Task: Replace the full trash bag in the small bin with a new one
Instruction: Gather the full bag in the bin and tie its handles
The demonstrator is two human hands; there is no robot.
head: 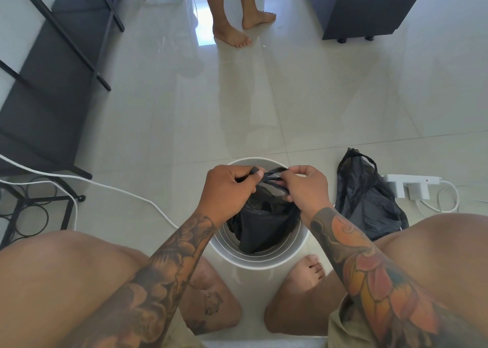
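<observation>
A small white round bin (295, 250) stands on the tiled floor between my knees. Inside it sits a black trash bag (261, 226), its top gathered into twisted handles above the rim. My left hand (227, 189) grips one handle strand. My right hand (306, 186) pinches the other strand close beside it. The two hands nearly touch over the bin's far half. A second black bag (367, 197) lies crumpled on the floor just right of the bin.
A white power strip (404, 186) with plugs and cables lies right of the loose bag. A white cable (111, 189) runs across the floor at left, near a black metal rack (39, 210). Another person's bare feet (237, 31) stand ahead; a dark cabinet (364, 7) is far right.
</observation>
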